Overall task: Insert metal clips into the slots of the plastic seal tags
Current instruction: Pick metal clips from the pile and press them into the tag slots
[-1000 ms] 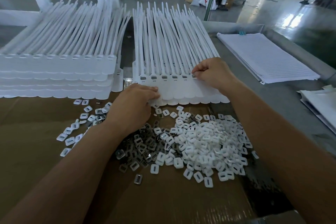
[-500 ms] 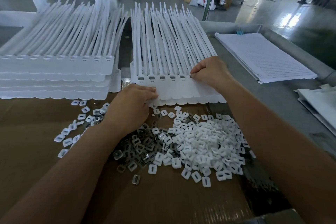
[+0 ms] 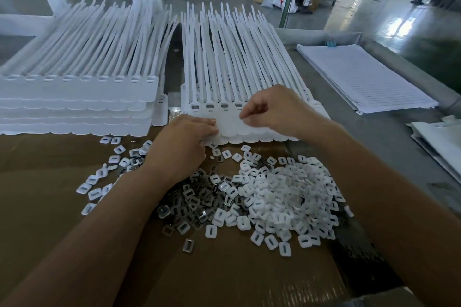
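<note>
At the near edge of the centre stack, right hand hovers over the top sheet of seal tags. Its fingers are curled, thumb and forefinger tips pinched together, pointing left. Cannot tell if a clip sits in the pinch, too small. Left hand has curled fingers on the sheet's near scalloped edge, holding it down. Row of slots runs left-right across the tag heads, just beyond both hands. Four visible ones show dark metal; the rest are hidden by the right hand. Straps run long-axis away from the person. Right hand is nearer the slot row, so the next slot probably lies under or just beside its fingertips. Loose metal clips are heaped on the cardboard worktop beside the left wrist, running into a pile of white caps on the right. Second tag stack far left, papers far right.
</note>
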Action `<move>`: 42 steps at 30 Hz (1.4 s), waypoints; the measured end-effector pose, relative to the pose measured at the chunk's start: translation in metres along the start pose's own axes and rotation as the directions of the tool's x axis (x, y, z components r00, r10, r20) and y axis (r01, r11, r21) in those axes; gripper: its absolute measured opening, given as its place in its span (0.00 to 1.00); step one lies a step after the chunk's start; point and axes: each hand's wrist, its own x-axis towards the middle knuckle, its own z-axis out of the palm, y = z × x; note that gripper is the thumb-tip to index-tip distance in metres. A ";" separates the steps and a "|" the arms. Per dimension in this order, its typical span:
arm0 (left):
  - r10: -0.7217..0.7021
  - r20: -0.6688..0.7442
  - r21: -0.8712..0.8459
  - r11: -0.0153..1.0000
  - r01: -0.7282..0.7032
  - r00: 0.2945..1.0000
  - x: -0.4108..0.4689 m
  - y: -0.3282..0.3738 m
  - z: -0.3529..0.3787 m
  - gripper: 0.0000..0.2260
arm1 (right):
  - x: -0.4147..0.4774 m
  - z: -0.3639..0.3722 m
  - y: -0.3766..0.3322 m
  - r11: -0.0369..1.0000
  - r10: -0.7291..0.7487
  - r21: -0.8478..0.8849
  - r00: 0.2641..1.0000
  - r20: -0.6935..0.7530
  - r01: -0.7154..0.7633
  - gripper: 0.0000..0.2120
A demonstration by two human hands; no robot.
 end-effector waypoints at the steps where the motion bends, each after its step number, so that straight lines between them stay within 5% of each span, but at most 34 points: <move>1: -0.004 0.005 0.002 1.000 0.004 1.000 0.000 0.000 0.000 0.22 | -0.004 0.004 -0.005 0.999 -0.040 -0.017 0.998 0.054 0.041 0.05; 8: 0.004 0.031 0.000 1.000 -0.004 1.000 0.001 -0.002 -0.001 0.23 | -0.019 0.028 -0.025 0.957 -0.209 -0.145 0.946 0.249 0.250 0.08; 27: 0.036 0.010 -0.017 0.999 -0.035 0.999 0.000 -0.003 -0.002 0.18 | -0.016 0.044 -0.037 0.858 -0.200 -0.350 0.873 0.444 0.375 0.04; 37: -0.016 0.008 -0.002 1.000 0.016 1.000 -0.001 -0.002 -0.001 0.20 | -0.019 0.013 -0.012 0.992 -0.127 -0.010 0.986 0.107 0.129 0.10; 42: -0.037 0.004 -0.019 0.999 0.037 0.999 0.000 -0.003 0.001 0.21 | 0.001 -0.010 0.018 0.996 0.073 0.063 0.985 -0.159 -0.063 0.07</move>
